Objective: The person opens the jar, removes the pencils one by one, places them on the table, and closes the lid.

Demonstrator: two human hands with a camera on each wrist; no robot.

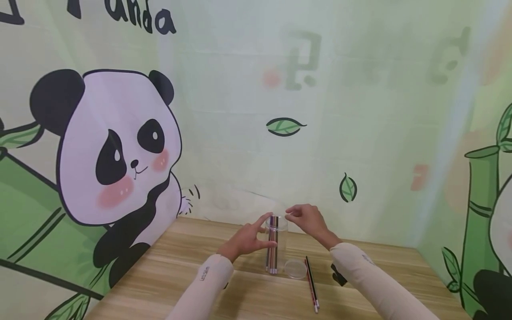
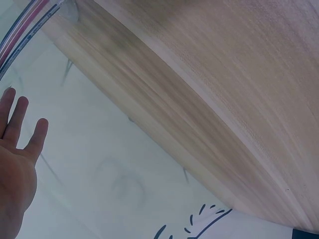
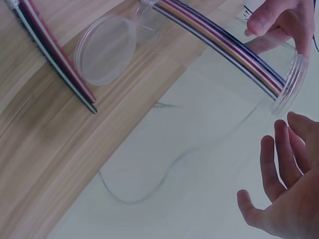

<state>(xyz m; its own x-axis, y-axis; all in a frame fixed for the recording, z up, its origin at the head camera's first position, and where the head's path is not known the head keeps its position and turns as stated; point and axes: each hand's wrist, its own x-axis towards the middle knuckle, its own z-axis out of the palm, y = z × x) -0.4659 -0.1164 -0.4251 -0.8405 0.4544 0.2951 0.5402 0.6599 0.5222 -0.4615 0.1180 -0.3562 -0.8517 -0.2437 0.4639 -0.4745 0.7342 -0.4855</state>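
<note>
A tall clear plastic jar (image 1: 282, 242) stands upright on the table with several striped pencils (image 1: 273, 249) inside, leaning to its left side. My left hand (image 1: 248, 239) holds the jar from the left, its thumb across the front and its index finger up at the rim. In the left wrist view, other fingers of the left hand (image 2: 17, 159) stretch out beside the pencils. Just right of the rim is my right hand (image 1: 310, 220), fingers loosely bent. Nothing shows between them in the right wrist view, where that hand (image 3: 284, 179) sits close to the jar's rim (image 3: 291, 84).
A round clear lid (image 1: 295, 269) lies flat on the wooden table (image 1: 248, 298) right of the jar's base. Beside it lie a couple of pencils (image 1: 312, 284). A small black object (image 1: 339, 275) is partly behind the right sleeve. The panda-printed wall (image 1: 240, 155) rises right behind the table.
</note>
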